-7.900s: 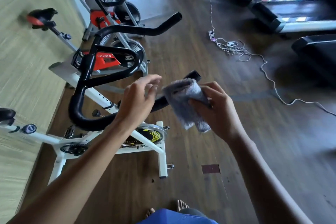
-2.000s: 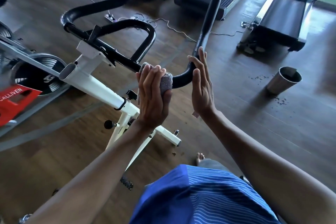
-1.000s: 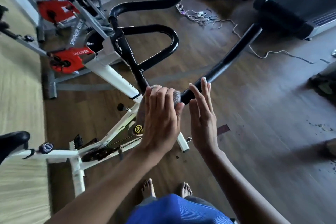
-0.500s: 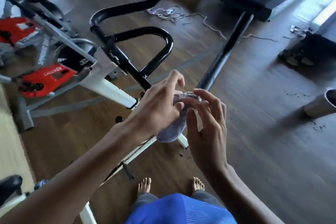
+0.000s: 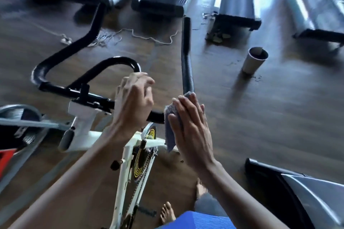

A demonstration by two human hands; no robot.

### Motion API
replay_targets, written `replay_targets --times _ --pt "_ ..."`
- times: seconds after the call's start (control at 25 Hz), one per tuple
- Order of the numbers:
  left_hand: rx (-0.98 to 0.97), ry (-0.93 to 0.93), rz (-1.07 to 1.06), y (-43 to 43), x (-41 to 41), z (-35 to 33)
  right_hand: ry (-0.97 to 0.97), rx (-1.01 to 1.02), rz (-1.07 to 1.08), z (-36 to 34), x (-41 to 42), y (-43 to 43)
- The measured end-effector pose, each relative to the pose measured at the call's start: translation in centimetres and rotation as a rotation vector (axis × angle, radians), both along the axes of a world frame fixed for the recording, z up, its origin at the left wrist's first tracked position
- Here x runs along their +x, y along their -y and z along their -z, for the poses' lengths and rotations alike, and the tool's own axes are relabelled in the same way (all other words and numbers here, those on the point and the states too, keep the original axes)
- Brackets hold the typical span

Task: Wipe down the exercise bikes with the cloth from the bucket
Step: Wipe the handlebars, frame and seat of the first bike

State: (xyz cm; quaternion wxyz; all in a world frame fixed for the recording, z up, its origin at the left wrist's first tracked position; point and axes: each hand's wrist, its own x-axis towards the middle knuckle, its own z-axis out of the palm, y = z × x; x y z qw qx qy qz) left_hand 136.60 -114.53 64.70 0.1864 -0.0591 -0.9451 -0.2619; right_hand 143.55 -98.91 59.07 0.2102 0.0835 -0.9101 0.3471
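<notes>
The right hand [image 5: 189, 128] presses the grey cloth [image 5: 170, 143] flat-fingered against the handlebar [image 5: 186, 57] bend, evidently to wipe it. The left hand [image 5: 133, 104] curls over the crossbar, probably steadying; whether it actually grips is unclear.

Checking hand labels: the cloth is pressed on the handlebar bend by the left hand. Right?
No, by the right hand. The head view shows the cloth under its flat fingers, pressed on the handlebar bend.

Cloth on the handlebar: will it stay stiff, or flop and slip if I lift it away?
Probably floppy: the cloth hangs limp beside the right hand. Likely light, since flat fingers alone pin it to the handlebar. It may drop if that pressing eases.
</notes>
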Motion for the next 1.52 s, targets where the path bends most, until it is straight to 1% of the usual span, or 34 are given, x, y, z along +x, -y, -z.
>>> replay_targets --times 0.08,0.12,0.2,0.28,0.4,0.52,0.68,0.76,0.88,1.04,1.2,1.32,1.52 --pt "-0.101 0.103 -0.036 1.0 -1.9 0.5 0.012 0.009 0.027 -0.4 -0.9 0.2" --pt "-0.121 0.158 -0.048 1.4 -2.9 0.4 0.038 -0.005 0.034 -0.7 -1.4 0.3" --pt "-0.128 0.274 -0.060 1.9 -4.5 0.3 0.137 -0.031 0.049 -1.5 -2.2 0.4" --pt "-0.149 0.378 -0.044 2.1 -5.6 0.5 0.224 0.003 0.065 -2.3 -2.9 0.5" --pt "-0.157 0.474 -0.004 2.1 -6.1 1.4 0.310 0.017 0.091 -3.2 -4.4 0.3" --pt "-0.126 0.474 0.000 2.0 -6.0 1.9 0.426 -0.037 0.145 -4.3 -6.4 -0.3" --pt "-0.108 0.462 -0.002 1.8 -6.0 2.0 0.515 0.076 0.155 -4.7 -6.8 -0.1" --pt "-0.109 0.467 0.001 1.8 -6.0 2.2 0.540 0.067 0.136 -4.5 -7.2 -0.1" --pt "-0.106 0.463 0.010 1.9 -6.2 2.4 0.525 0.085 0.126 -4.3 -9.2 -0.5" --pt "-0.113 0.471 0.009 2.0 -6.4 2.8 0.567 0.153 0.082 -4.3 -12.7 -0.8" --pt "-0.125 0.464 0.000 2.0 -6.5 3.0 0.563 0.201 0.049 -4.7 -16.1 -1.1" --pt "-0.119 0.457 -0.010 2.1 -6.5 3.3 0.536 0.194 0.016 -4.4 -18.4 -1.3" --pt "-0.095 0.449 -0.017 2.1 -6.7 3.8 0.458 0.120 -0.006 -3.7 -21.6 -1.7"
